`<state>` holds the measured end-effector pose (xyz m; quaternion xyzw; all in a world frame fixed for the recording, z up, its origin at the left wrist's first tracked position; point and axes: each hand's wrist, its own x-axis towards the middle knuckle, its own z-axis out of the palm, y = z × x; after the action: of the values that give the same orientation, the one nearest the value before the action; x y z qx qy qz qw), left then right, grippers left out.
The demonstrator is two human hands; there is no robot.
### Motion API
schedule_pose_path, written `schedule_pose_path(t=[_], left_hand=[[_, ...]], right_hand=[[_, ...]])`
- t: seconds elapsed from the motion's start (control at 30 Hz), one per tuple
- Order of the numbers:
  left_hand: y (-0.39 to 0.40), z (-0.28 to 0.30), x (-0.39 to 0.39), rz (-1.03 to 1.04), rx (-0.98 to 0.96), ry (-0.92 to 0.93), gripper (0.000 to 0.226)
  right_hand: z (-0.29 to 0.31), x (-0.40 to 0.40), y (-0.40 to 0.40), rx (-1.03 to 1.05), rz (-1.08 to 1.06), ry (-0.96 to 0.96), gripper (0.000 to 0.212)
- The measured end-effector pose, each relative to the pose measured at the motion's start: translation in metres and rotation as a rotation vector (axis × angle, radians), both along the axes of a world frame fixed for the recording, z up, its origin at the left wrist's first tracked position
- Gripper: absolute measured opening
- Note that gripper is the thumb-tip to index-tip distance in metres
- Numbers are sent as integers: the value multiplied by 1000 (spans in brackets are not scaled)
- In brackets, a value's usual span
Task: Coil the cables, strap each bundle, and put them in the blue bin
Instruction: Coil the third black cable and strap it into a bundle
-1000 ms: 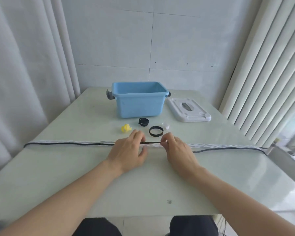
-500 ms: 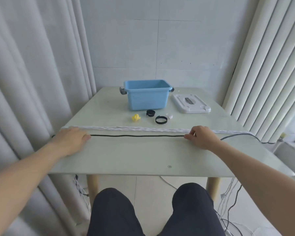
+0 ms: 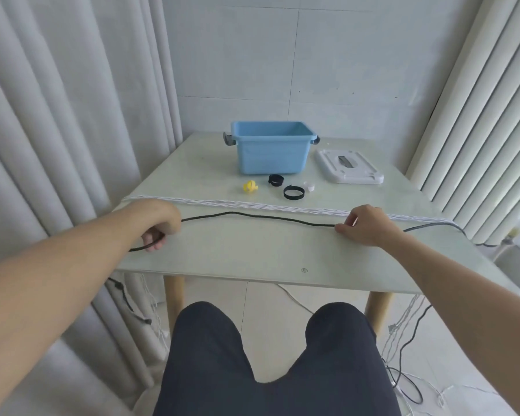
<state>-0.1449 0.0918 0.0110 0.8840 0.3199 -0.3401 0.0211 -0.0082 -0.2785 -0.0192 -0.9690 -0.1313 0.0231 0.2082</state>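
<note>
Both forearms reach forward, spread wide apart. The left hand (image 3: pixel 158 222) is curled at the near-left corner (knuckles up), fingers closed in a grip. The right hand (image 3: pixel 365 225) rests palm-down farther right, thumb and forefinger pinched together.

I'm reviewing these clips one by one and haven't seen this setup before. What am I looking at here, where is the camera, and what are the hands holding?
There is no machine: a person works with bare hands, and the one camera sits on their head, looking forward and down, so you see both arms and their knees. The left hand curls round a black cable near the table's left edge; the right hand pinches the same cable further along. Behind it lies a white cable stretched across the table. Further back are four small straps: yellow, two black, and white. Behind those stand the blue bin, open, and its white lid beside it.
</note>
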Motion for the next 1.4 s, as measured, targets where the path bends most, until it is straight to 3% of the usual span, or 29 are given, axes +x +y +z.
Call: schedule_pose_path(t=[0.13,0.27,0.4,0.47,0.6,0.67,0.73,0.83,0.9,0.97,1.1,1.23,1.4], left_hand=[[-22,6,0,26,-225,-233,28],[-47,9,0,4,-569,-347,33],[-74,4,6,65,-927,-515,39],[-92,0,9,117,-1030,-596,39],[-134,-11,18,302,-1163,-778,35],[-154,-12,20,364,-1221,-829,33],[-175,-11,20,349,-1251,-830,34],[-205,-6,16,319,-1315,-802,37],[-221,-4,11,284,-1345,-775,38],[-232,-3,7,191,-1300,-772,37],[-227,-7,0,3,-1221,-757,40],[-208,-17,-9,-243,-1123,-648,35],[-197,-22,-21,-455,-1041,-540,27]], right_hand=[[3,-3,-2,-31,-8,-7,24],[12,-6,-17,-123,-32,58,20],[19,2,-46,-279,-130,109,38],[18,9,-63,-395,-186,84,46],[24,7,-95,-488,-297,13,27],[28,0,-97,-568,-260,-11,27],[29,-10,-89,-473,-118,-71,44],[35,-45,-56,5,235,-100,72],[31,-69,-31,144,470,-156,67],[23,-82,-12,193,549,-211,43],[18,-82,-6,186,430,-201,4],[20,-71,-34,181,187,-193,26],[16,-67,-72,139,-32,-187,29]])
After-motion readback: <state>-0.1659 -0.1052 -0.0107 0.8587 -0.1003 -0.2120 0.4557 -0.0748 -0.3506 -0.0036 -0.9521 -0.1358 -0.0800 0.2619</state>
